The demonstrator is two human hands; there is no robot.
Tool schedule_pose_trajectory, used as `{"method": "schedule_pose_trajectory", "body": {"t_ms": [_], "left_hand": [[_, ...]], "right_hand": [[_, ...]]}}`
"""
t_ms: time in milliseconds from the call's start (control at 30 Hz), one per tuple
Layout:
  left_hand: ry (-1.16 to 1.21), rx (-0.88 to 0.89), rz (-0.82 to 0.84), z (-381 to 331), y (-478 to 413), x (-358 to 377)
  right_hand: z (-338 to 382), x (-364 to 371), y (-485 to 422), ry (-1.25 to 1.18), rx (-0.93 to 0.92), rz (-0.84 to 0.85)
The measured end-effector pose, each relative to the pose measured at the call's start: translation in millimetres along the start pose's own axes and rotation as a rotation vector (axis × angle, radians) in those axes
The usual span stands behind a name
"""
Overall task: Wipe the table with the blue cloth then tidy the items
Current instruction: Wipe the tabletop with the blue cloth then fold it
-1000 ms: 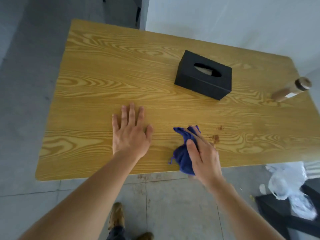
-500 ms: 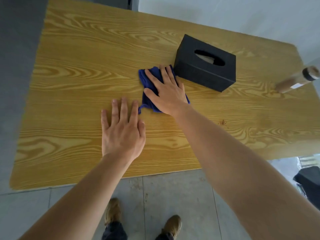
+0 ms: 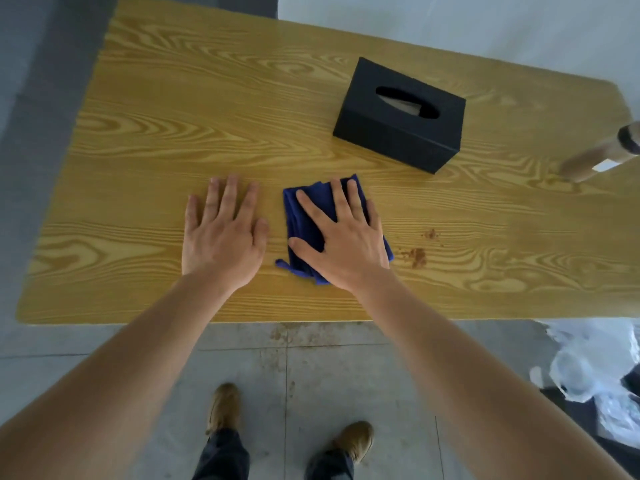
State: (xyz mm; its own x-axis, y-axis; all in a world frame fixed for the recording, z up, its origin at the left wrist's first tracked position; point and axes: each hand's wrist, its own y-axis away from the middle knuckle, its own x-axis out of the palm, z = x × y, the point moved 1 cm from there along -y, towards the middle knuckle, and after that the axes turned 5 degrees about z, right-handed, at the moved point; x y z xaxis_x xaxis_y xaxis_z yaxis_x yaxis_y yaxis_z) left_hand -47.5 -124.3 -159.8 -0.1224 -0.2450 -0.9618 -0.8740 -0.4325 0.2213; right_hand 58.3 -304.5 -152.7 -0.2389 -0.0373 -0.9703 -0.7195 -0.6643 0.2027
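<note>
A plain indoor room, home or office unclear; a wood-grain tabletop (image 3: 173, 133) carrying a black tissue box (image 3: 398, 133), grey tiled floor (image 3: 346, 375), bare pale wall (image 3: 450, 26).

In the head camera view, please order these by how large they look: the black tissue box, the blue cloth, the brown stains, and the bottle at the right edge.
1. black tissue box
2. blue cloth, partly hidden under the right hand
3. bottle, cut off by the frame edge, so its rank against the cloth is unsure
4. brown stains
</note>
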Motion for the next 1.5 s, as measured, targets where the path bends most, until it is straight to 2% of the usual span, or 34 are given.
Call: {"method": "schedule_pose_trajectory", "body": {"t_ms": [133,267,467,567,633,700,767,867,967,1133,1233,1500], "left_hand": [[0.064,-0.048,0.026,-11,1,-5],[0.16,-0.057,-0.024,-52,6,-6],[0.216,-0.059,0.02,-112,-2,6],[0.091,-0.089,0.022,-127,-1,17],[0.041,-0.106,0.02,-127,-2,21],[0.031,-0.11,0.014,-126,-3,22],[0.018,-0.112,-0.005,-126,-3,23],[0.011,-0.121,-0.021,-127,-2,25],[0.014,-0.124,-0.034,-127,-2,25],[0.0,-0.126,-0.043,-125,-3,26],[-0.002,-0.123,-0.051,-125,-4,27],[-0.018,-0.123,-0.044,-125,-6,28]], "right_hand": [[-10,9,38,-0.007,-0.065,-0.017],[-22,15,72,-0.011,-0.15,-0.017],[-46,7,122,-0.067,-0.313,0.069],[-67,1,150,-0.261,-0.358,0.167],[-86,-9,163,-0.537,-0.343,0.22],[-112,-24,171,-0.786,-0.281,0.167],[-146,-41,170,-0.839,-0.176,0.045],[-204,-64,146,-0.776,-0.046,-0.106],[-260,-69,92,-0.465,0.067,-0.196],[-293,-46,19,-0.077,0.198,0.036],[-282,-37,15,0.009,0.178,0.044],[-230,-29,35,0.098,-0.053,0.073]]}}
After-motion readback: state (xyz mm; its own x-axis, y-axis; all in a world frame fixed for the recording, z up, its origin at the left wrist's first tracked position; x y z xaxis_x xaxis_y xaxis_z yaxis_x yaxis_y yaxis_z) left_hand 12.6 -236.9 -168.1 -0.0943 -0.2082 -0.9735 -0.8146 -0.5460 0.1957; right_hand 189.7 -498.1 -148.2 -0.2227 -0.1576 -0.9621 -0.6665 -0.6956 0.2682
